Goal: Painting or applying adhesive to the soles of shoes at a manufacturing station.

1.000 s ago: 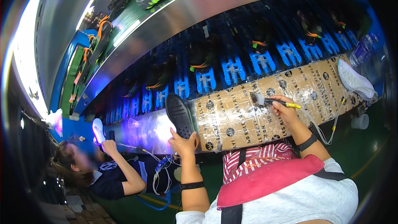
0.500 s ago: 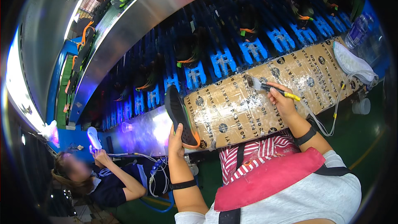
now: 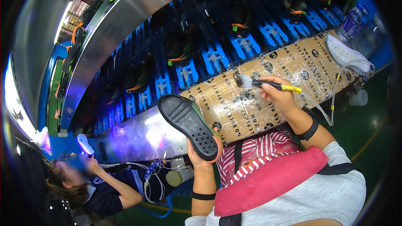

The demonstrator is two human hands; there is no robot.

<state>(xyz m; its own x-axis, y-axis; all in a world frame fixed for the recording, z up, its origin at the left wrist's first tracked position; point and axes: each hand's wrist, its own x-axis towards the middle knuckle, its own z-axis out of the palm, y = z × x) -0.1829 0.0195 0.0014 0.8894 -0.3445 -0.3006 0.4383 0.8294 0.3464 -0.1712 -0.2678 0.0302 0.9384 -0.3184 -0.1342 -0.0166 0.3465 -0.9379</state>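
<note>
My left hand (image 3: 198,154) is closed around the heel end of a black shoe sole (image 3: 186,121) with an orange heel rim and a green edge. Its grooved underside, dotted with small holes, faces up toward me. In my right hand (image 3: 279,98) a brush (image 3: 270,85) is gripped between thumb and fingers. It has dark bristles, a pale ferrule and a black handle with a yellow end. The bristles point left over the cardboard-covered bench (image 3: 234,121), apart from the sole.
Beyond the bench runs a conveyor with blue holders (image 3: 215,58) carrying dark shoe parts. At the right lie a white shoe-shaped piece (image 3: 349,52), a bottle (image 3: 351,24), a pale tube (image 3: 318,115) and a clear cup (image 3: 358,98). A co-worker (image 3: 113,188) sits left, holding a white sole (image 3: 85,144).
My left hand has turned the sole from nearly edge-on to underside up, bringing it closer to me. The brush stays in my right hand, a little farther left in view.
</note>
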